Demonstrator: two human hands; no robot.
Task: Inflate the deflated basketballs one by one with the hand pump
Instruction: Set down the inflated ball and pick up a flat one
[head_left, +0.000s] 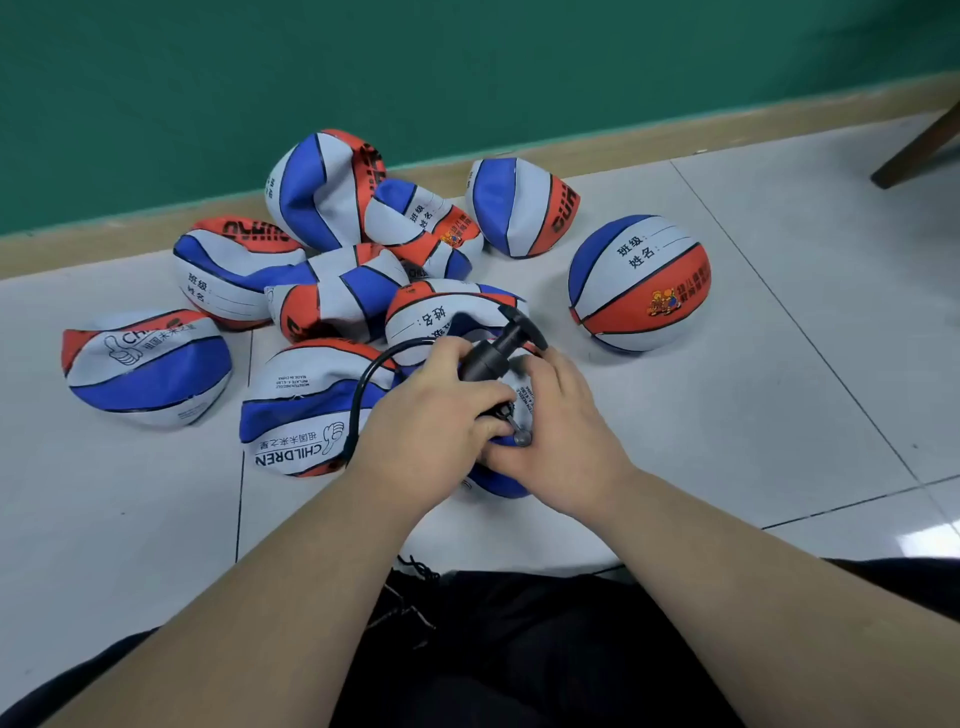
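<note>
A heap of several deflated red, white and blue basketballs (332, 291) lies on the tiled floor. One rounder, fuller ball (638, 283) sits apart on the right. My left hand (431, 415) grips the barrel of the black hand pump (493, 353), whose T-handle points up and away and whose hose (363, 395) loops to the left. My right hand (556, 431) presses on a flat ball (498, 480) under both hands, mostly hidden. The pump's needle end (521, 438) sits between my fingers at that ball.
A green wall with a tan skirting board (571, 150) runs behind the heap. A dark wooden furniture leg (919, 150) stands at the far right. My dark trousers (519, 649) fill the bottom of the view. Bare grey tiles (779, 415) lie to the right.
</note>
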